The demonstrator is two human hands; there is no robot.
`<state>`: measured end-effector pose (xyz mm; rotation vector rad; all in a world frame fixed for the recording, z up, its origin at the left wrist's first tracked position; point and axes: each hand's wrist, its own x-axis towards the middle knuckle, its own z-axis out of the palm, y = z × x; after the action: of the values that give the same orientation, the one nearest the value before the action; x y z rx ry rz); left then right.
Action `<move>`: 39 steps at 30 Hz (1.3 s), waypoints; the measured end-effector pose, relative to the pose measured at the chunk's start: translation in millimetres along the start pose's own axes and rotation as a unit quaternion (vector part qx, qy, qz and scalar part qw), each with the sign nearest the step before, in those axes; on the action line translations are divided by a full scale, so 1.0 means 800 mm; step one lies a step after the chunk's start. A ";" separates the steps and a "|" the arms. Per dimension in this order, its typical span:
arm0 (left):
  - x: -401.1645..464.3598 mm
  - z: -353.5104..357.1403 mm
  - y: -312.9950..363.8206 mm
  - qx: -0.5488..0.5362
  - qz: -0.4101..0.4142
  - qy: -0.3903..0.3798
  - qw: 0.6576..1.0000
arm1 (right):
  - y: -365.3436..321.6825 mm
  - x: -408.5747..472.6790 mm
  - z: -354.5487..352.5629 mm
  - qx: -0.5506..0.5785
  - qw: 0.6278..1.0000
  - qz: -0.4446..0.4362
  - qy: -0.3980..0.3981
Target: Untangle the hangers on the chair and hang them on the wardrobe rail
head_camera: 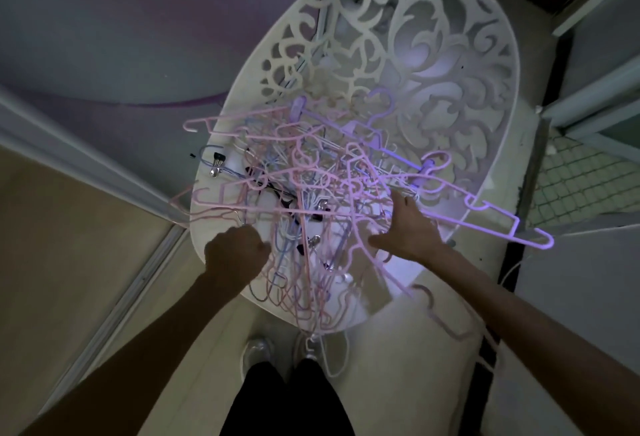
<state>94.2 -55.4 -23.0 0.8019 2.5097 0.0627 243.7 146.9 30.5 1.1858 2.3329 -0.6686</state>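
A tangled heap of hangers [304, 186] is found on the white chair [433, 65] seat, overhanging its front edge. The left hand [235, 255] is curled at the heap's near-left margin; what it grips cannot be told. The right hand [408, 231] is spread flat upon strands.

No readable text, labels, brands or numbers anywhere in the head view. Dim light; the hangers [311, 186], the chair [433, 54] and the shoes [256, 356] carry no legible marks.
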 end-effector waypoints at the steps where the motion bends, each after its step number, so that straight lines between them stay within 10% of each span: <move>1: 0.006 -0.018 0.006 -0.029 0.029 0.062 0.997 | 0.003 -0.006 -0.012 -0.008 1.000 -0.005 -0.001; 4: 0.047 -0.051 0.011 -0.091 0.109 0.167 0.976 | 0.012 -0.027 -0.055 -0.064 0.995 -0.053 0.063; 9: 0.089 -0.054 0.021 0.038 0.055 -0.055 0.996 | 0.027 -0.021 -0.115 -0.166 0.971 -0.080 0.154; 14: 0.067 -0.047 0.047 -0.053 0.112 0.126 0.984 | 0.023 0.006 -0.085 0.002 0.996 -0.049 0.074; 17: 0.047 -0.090 0.092 -0.410 0.005 -0.164 0.897 | -0.005 0.001 -0.030 0.093 0.992 -0.062 0.065; 20: 0.039 -0.109 0.101 -0.462 0.011 -0.434 0.773 | -0.028 -0.005 0.019 0.169 0.982 -0.051 0.072; 24: 0.046 -0.097 0.097 -0.322 0.062 -0.335 0.883 | -0.033 0.004 0.023 0.206 0.971 -0.123 0.019; 32: 0.066 -0.117 0.022 -0.381 -0.012 -0.177 0.907 | 0.044 0.028 -0.075 -0.068 0.985 -0.034 0.158; 36: 0.069 -0.136 0.012 -0.431 -0.068 -0.135 0.889 | -0.021 0.067 -0.030 0.123 0.992 0.003 0.003; 39: 0.070 -0.149 0.000 -0.439 -0.097 -0.119 0.885 | -0.076 0.100 0.030 0.395 0.896 0.155 -0.130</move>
<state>-1.3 -11.8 56.2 0.1576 1.9786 0.8998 154.0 150.5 -20.7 1.6143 1.6028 -1.6196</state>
